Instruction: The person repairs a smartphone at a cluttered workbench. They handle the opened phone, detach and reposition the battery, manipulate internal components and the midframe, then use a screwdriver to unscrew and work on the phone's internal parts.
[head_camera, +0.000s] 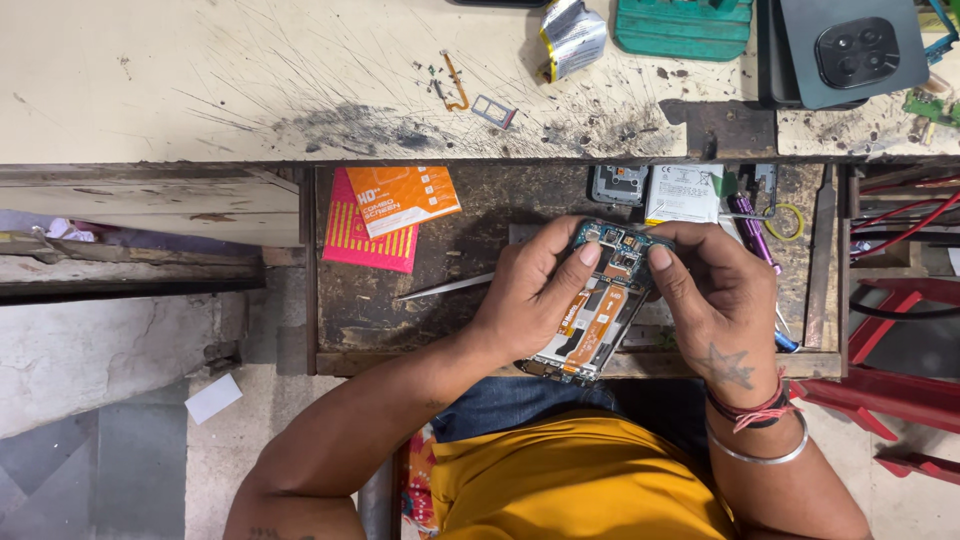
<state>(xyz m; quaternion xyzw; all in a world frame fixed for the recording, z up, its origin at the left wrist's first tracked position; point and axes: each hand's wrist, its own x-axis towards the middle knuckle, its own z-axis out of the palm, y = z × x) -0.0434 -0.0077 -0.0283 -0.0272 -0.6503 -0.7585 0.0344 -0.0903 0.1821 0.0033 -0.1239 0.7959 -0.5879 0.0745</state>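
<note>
An opened phone (598, 318) with its back cover off is held between both hands over an open wooden drawer (333, 300). Its teal circuit board and orange flex cables show. My left hand (527, 292) grips the phone's left side, thumb pressed on the top of the board. My right hand (712, 300) holds the right side, thumb also on the board's top edge. A star mark and bracelets are on the right wrist.
In the drawer lie orange and pink screen packets (385, 215), metal tweezers (450, 287), a phone battery (684, 193), a small frame part (619, 184) and a purple tool (752, 230). On the scratched bench above are a dark phone back cover (850, 50), a green holder (683, 27), a SIM tray (494, 111) and a foil packet (573, 37).
</note>
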